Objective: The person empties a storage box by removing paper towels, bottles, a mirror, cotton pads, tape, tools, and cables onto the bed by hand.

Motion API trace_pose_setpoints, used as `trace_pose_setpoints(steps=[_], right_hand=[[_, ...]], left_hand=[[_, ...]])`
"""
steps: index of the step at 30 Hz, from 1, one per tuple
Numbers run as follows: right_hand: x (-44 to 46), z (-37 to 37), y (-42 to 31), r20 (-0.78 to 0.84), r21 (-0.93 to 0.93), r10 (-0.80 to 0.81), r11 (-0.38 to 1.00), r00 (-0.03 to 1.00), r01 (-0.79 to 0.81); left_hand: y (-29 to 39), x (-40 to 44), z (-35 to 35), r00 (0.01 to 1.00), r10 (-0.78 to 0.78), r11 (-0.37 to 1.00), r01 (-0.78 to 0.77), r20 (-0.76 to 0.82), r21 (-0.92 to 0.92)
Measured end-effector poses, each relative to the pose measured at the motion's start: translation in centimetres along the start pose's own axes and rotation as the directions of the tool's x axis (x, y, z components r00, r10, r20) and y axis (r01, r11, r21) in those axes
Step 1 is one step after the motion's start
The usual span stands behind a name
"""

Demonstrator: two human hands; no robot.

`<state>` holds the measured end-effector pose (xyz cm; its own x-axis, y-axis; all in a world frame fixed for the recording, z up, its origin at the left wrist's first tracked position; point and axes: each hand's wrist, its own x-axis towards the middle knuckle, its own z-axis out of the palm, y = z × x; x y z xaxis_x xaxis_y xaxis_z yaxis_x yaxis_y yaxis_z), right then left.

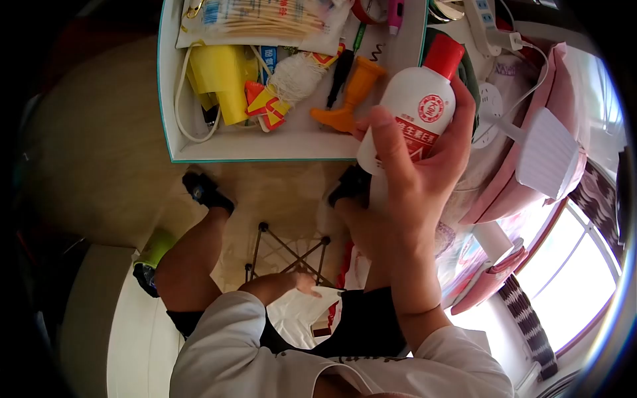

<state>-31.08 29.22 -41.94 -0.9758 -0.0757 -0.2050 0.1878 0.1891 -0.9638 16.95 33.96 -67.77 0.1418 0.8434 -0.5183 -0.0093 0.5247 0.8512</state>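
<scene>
My right hand [424, 162] is wrapped round a white lotion bottle [410, 99] with a red cap and a red label. The bottle is tilted, cap up and to the right, over the right front corner of a white box [265, 151] with teal edges. Low over my lap, my left hand [305, 284] hangs with its fingers apart, above a white bag [298, 312]. Inside the box lie a pack of cotton swabs [265, 23], a yellow plastic piece [225, 79], white string on a card [292, 83] and an orange plastic tool [355, 96].
A folding stool frame [292, 249] stands between my legs. At the right are a power strip [483, 26], a white cable, a pink bag [524, 172] and a window [570, 265]. A white cabinet [139, 331] stands on the left, beside a green item [156, 247].
</scene>
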Motion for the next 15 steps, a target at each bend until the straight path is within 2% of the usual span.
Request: trace_pose_setpoints(steps=[1,3,4,6,7,8,9,10,11,13,15], right_hand=[[0.2,-0.1,0.0,0.001,-0.005,-0.009,1.000,1.000,0.009],[0.8,0.1,-0.2,0.000,-0.035,-0.040,0.999,0.999,0.040],[1.0,0.1,-0.6,0.016,0.024,0.036,0.999,0.999,-0.036],[1.4,0.1,-0.5,0.017,0.019,-0.008,1.000,1.000,0.008],[1.4,0.2,-0.4,0.020,0.015,-0.034,0.999,0.999,0.034],[1.5,0.2,-0.2,0.031,0.014,-0.051,0.999,0.998,0.050],[1.4,0.2,-0.2,0.022,0.025,-0.058,0.998,0.998,0.057],[1.5,0.1,-0.3,0.044,-0.022,-0.066,0.998,0.997,0.067],[1.7,-0.1,-0.2,0.062,-0.069,-0.078,0.994,0.995,0.082],[1.8,-0.2,0.2,0.084,-0.049,-0.107,0.993,0.991,0.112],[1.7,-0.5,0.4,0.114,-0.081,-0.137,0.986,0.984,0.146]], left_hand=[[1.0,0.0,0.0,0.999,0.051,0.998,-0.051,-0.011,-0.030],[-3.6,6.4,7.0,0.989,0.116,0.993,-0.119,0.095,0.019],[-5.8,9.4,10.3,0.978,0.149,0.987,-0.156,0.147,0.038],[-8.6,11.8,12.9,0.927,0.238,0.936,-0.299,0.290,0.188],[-9.9,11.9,13.2,0.844,0.295,0.846,-0.449,0.449,0.288],[-7.1,4.6,6.1,0.916,0.150,0.986,-0.164,0.371,0.006],[-6.9,2.4,3.8,0.917,0.135,0.988,-0.152,0.375,0.015],[-7.2,1.3,2.2,0.877,0.088,0.991,-0.125,0.471,0.046],[-7.5,-0.5,0.5,0.869,0.051,0.996,-0.084,0.492,0.044],[-8.3,-4.0,-2.7,0.848,-0.024,0.999,-0.001,0.529,0.046],[-12.0,-3.8,-2.2,0.842,0.029,0.975,0.095,0.539,-0.200]])
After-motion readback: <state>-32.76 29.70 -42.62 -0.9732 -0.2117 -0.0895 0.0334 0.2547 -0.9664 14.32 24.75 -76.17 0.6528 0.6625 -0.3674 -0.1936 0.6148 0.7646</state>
